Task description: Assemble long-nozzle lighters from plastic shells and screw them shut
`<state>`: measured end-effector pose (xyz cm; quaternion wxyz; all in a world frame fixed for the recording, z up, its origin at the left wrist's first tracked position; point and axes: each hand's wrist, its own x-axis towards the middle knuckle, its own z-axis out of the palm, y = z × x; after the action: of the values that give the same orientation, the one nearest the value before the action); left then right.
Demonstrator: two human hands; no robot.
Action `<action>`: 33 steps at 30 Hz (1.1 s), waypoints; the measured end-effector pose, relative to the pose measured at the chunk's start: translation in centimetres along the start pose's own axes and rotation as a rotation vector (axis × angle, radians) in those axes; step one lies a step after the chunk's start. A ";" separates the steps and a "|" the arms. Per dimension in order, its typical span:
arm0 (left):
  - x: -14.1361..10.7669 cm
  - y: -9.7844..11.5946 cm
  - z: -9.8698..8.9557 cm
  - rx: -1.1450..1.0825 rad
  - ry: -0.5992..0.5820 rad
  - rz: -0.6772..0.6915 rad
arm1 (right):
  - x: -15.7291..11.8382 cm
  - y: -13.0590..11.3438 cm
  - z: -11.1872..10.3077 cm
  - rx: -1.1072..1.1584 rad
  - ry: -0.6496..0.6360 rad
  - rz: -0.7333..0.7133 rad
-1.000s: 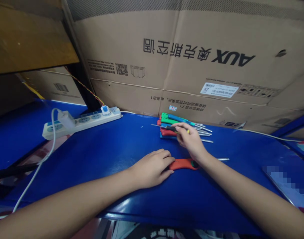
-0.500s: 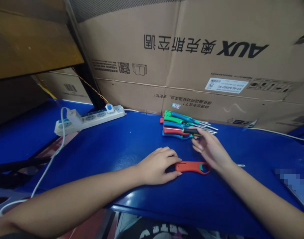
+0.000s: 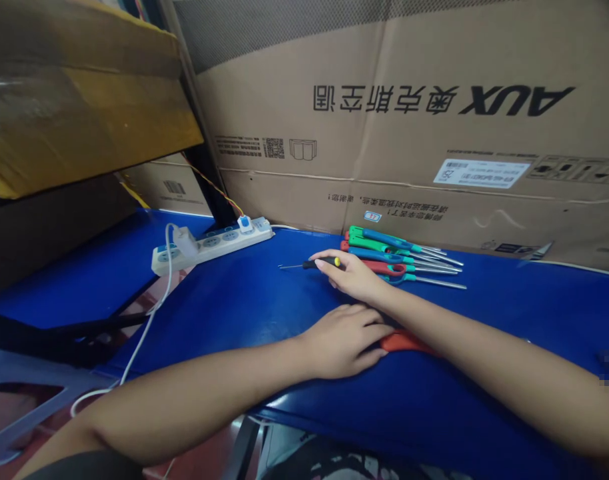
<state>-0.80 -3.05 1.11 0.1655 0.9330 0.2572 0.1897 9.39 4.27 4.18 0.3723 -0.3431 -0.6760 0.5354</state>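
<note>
My right hand (image 3: pixel 347 272) is closed on a small black screwdriver (image 3: pixel 314 264) with a yellow end, its thin shaft pointing left just above the blue table (image 3: pixel 264 307). My left hand (image 3: pixel 347 340) rests on the table, its fingertips gripping the left end of an orange-red lighter (image 3: pixel 407 341). The right forearm crosses over and hides the lighter's other end. Behind my hands lies a pile of several red, green and blue long-necked lighters (image 3: pixel 384 248), their metal tubes pointing right.
A white power strip (image 3: pixel 214 245) with plugs and a white cable (image 3: pixel 152 320) lies at the left. A large cardboard box (image 3: pixel 409 147) stands upright along the back. A tape-covered box (image 3: pixel 94 100) is at the upper left.
My right hand has moved left with the screwdriver, away from the lighter pile. The view has shifted, so the surroundings appear further right. The left hand still grips the orange-red lighter.
</note>
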 end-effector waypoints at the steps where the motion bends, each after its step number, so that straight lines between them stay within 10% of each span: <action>1: 0.0 0.0 0.0 0.020 -0.001 0.004 | 0.3 0.1 0.2 0.003 0.003 0.003; 10: -0.3 0.0 0.3 0.080 0.024 0.023 | 1.0 0.4 -0.3 0.094 0.156 0.084; 24: -0.1 -0.5 0.5 -0.142 0.037 -0.069 | -9.4 -1.0 -12.4 0.433 0.596 0.099; 33: 0.2 -0.6 0.0 -0.267 0.190 -0.149 | -10.5 -0.8 -10.3 0.490 0.503 0.155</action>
<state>-0.93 -2.45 0.95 0.2764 0.8589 0.3129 0.2966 23.43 -0.10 5.11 0.5566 -0.4150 -0.3866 0.6071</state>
